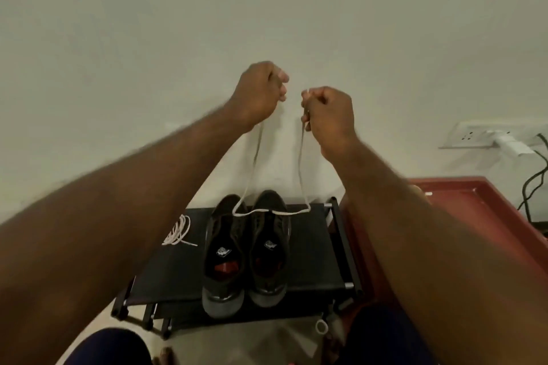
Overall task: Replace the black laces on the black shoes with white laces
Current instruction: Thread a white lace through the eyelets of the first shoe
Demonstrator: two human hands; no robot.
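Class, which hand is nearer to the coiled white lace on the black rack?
Left. The left hand is raised above and right of the coiled lace; the right hand is farther right. Both grip the threaded lace.

The left-hand shoe (224,249) and right-hand shoe (271,246) were black, with grey heel soles. Each tongue carried a white emblem. The left-hand shoe's insole showed a red patch. The threaded lace (301,169) and coiled lace (178,231) were white. The rack (314,246) was black. The wall (267,9) was cream. The socket plate (465,135) and adapter (510,144) were white, and the cables (533,181) were black.
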